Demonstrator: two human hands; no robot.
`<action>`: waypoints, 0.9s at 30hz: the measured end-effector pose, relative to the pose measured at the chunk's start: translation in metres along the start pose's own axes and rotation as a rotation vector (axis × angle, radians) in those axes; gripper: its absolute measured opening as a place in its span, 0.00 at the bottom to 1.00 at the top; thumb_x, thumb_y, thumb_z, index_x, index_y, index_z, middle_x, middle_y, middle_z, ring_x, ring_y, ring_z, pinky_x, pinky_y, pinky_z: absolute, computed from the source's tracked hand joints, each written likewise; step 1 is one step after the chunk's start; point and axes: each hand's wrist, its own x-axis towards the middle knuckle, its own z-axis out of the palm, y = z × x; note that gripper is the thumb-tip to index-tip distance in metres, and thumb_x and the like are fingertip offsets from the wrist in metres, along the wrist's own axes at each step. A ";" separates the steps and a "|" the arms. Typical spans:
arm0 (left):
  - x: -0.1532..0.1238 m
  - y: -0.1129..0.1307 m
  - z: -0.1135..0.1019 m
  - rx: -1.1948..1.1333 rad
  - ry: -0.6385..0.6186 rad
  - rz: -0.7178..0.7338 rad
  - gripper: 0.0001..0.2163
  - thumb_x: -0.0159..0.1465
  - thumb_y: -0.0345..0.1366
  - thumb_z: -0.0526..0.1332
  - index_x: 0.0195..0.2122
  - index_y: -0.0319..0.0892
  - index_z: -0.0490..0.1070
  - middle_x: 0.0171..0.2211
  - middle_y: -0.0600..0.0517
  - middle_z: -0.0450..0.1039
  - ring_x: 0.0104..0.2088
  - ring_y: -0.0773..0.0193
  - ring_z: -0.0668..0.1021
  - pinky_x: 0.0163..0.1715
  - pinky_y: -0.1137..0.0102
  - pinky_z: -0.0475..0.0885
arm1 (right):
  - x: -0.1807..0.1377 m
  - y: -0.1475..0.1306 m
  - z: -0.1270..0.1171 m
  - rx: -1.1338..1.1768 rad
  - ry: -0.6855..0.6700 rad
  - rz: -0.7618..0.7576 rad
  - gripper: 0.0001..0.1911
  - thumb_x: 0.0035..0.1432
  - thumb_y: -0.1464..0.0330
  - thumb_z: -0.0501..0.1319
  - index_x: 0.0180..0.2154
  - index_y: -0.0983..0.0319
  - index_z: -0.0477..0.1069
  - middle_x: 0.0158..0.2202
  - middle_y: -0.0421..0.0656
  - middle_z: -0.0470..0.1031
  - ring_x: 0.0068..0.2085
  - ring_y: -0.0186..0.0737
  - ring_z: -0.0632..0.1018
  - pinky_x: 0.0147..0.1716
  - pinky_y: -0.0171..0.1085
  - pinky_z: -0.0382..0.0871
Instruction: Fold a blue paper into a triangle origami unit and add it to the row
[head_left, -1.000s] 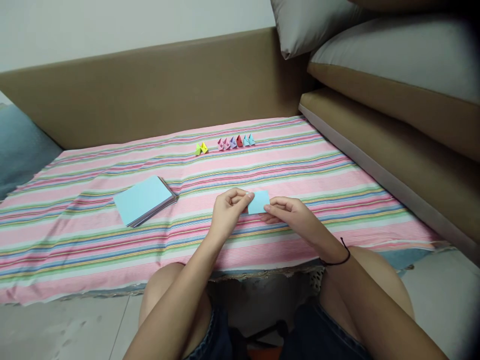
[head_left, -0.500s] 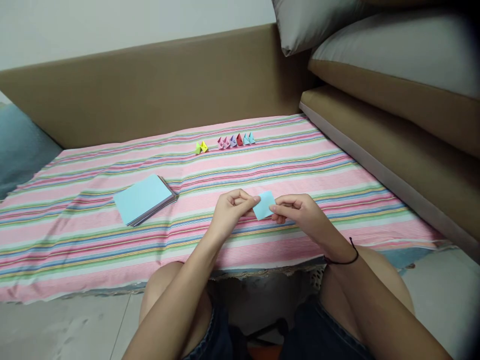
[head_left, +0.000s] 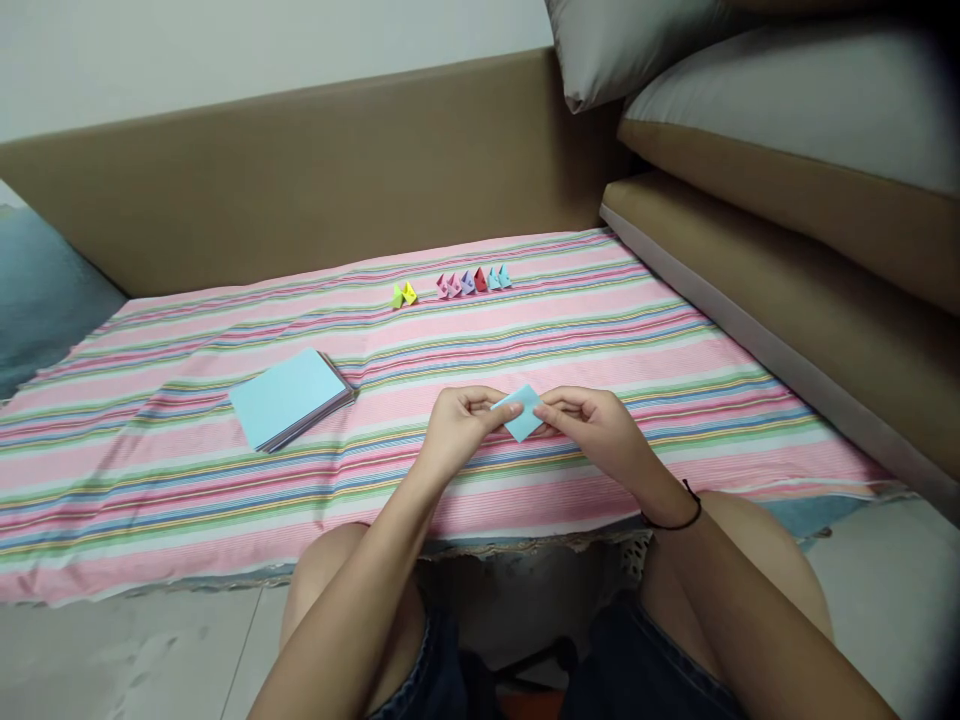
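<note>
Between my two hands is a small light-blue square of paper (head_left: 524, 418), turned so that one corner points toward me. My left hand (head_left: 466, 418) pinches its left side, thumb on top and fingers behind. On the right side, my right hand (head_left: 589, 420) grips it the same way, with a thin black cord round that wrist. Both hands are just above the striped cloth. Farther back stand several small folded paper figures: a green and a yellow one (head_left: 409, 294) together, then a row in pink, purple, red (head_left: 481, 281) and light blue.
A stack of coloured paper (head_left: 289, 398) with a light-blue sheet on top lies to the left on the striped cloth (head_left: 585, 340). Behind is a brown backrest (head_left: 315, 180). Large cushions (head_left: 795, 130) are piled at right, and a blue cushion (head_left: 45, 290) is at far left.
The light-blue paper has turned so a corner faces me. My right hand has moved slightly left, bringing both hands closer together, with thumbs farther over the paper.
</note>
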 end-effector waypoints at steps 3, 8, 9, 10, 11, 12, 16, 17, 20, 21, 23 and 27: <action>0.001 0.002 -0.002 -0.036 -0.026 -0.057 0.14 0.49 0.42 0.69 0.28 0.35 0.78 0.25 0.49 0.78 0.26 0.63 0.78 0.32 0.69 0.75 | 0.002 0.003 0.000 0.066 0.058 0.044 0.11 0.48 0.60 0.67 0.31 0.61 0.77 0.28 0.42 0.79 0.31 0.41 0.79 0.34 0.39 0.74; 0.001 0.005 -0.003 -0.071 -0.075 -0.107 0.16 0.49 0.44 0.68 0.30 0.34 0.77 0.25 0.49 0.77 0.27 0.62 0.79 0.37 0.65 0.75 | 0.003 0.007 -0.004 0.058 0.103 0.025 0.11 0.46 0.61 0.68 0.30 0.62 0.78 0.31 0.44 0.80 0.34 0.44 0.80 0.35 0.40 0.74; 0.001 0.005 -0.003 -0.046 -0.087 -0.108 0.16 0.50 0.44 0.68 0.30 0.34 0.77 0.25 0.50 0.77 0.27 0.62 0.78 0.37 0.66 0.75 | 0.003 0.007 -0.005 0.040 0.108 0.017 0.11 0.46 0.62 0.68 0.30 0.62 0.78 0.31 0.44 0.80 0.34 0.44 0.79 0.35 0.39 0.74; 0.001 0.005 -0.004 -0.001 -0.103 -0.104 0.15 0.51 0.44 0.67 0.30 0.34 0.76 0.24 0.50 0.76 0.26 0.63 0.78 0.35 0.67 0.74 | 0.003 0.007 -0.006 0.019 0.104 0.013 0.10 0.46 0.62 0.68 0.30 0.62 0.78 0.30 0.44 0.80 0.33 0.44 0.79 0.34 0.39 0.73; 0.001 0.004 -0.004 0.062 -0.120 -0.092 0.14 0.52 0.43 0.67 0.30 0.34 0.76 0.23 0.51 0.75 0.25 0.65 0.77 0.32 0.69 0.74 | 0.002 0.006 -0.006 -0.002 0.092 0.015 0.10 0.47 0.62 0.68 0.29 0.62 0.78 0.30 0.43 0.80 0.33 0.43 0.79 0.33 0.38 0.73; 0.001 0.003 -0.004 0.139 -0.136 -0.072 0.13 0.53 0.42 0.66 0.30 0.35 0.75 0.22 0.52 0.73 0.24 0.66 0.75 0.29 0.72 0.72 | 0.002 0.006 -0.006 -0.020 0.068 0.021 0.10 0.47 0.62 0.68 0.28 0.62 0.78 0.29 0.43 0.80 0.32 0.43 0.79 0.32 0.38 0.73; 0.000 -0.001 -0.005 0.392 -0.189 0.039 0.12 0.54 0.42 0.65 0.24 0.37 0.69 0.16 0.58 0.61 0.18 0.71 0.67 0.19 0.76 0.64 | 0.000 0.005 -0.005 -0.072 -0.051 0.049 0.10 0.48 0.61 0.67 0.28 0.62 0.78 0.28 0.43 0.80 0.31 0.41 0.78 0.29 0.36 0.70; -0.001 -0.001 -0.005 0.415 -0.204 0.045 0.12 0.54 0.42 0.64 0.23 0.38 0.68 0.15 0.58 0.60 0.18 0.71 0.67 0.19 0.76 0.64 | 0.000 0.005 -0.005 -0.082 -0.069 0.055 0.10 0.48 0.61 0.67 0.28 0.62 0.78 0.27 0.43 0.79 0.30 0.41 0.78 0.28 0.35 0.70; -0.002 0.002 -0.004 0.447 -0.229 0.045 0.14 0.58 0.43 0.59 0.21 0.38 0.66 0.16 0.57 0.60 0.18 0.71 0.66 0.19 0.76 0.61 | 0.000 0.005 -0.006 -0.081 -0.098 0.076 0.10 0.48 0.61 0.67 0.28 0.62 0.78 0.26 0.42 0.79 0.29 0.39 0.77 0.28 0.35 0.69; -0.002 0.003 -0.004 0.460 -0.226 0.060 0.15 0.59 0.42 0.58 0.19 0.38 0.64 0.15 0.58 0.58 0.18 0.72 0.64 0.18 0.76 0.58 | -0.001 0.005 -0.007 -0.072 -0.111 0.083 0.10 0.47 0.61 0.67 0.28 0.62 0.78 0.26 0.42 0.79 0.29 0.39 0.77 0.28 0.35 0.69; -0.002 0.005 -0.003 0.477 -0.211 0.099 0.18 0.60 0.41 0.56 0.16 0.39 0.58 0.15 0.58 0.52 0.17 0.73 0.58 0.17 0.75 0.53 | -0.001 0.004 -0.007 -0.052 -0.139 0.094 0.10 0.46 0.61 0.68 0.27 0.62 0.78 0.27 0.42 0.79 0.30 0.40 0.77 0.28 0.35 0.68; -0.003 0.006 -0.001 0.415 -0.198 0.118 0.19 0.60 0.39 0.56 0.14 0.40 0.54 0.15 0.58 0.49 0.19 0.73 0.55 0.19 0.73 0.50 | -0.002 0.000 -0.006 0.003 -0.155 0.132 0.11 0.45 0.62 0.69 0.28 0.63 0.78 0.27 0.42 0.78 0.30 0.38 0.76 0.29 0.35 0.68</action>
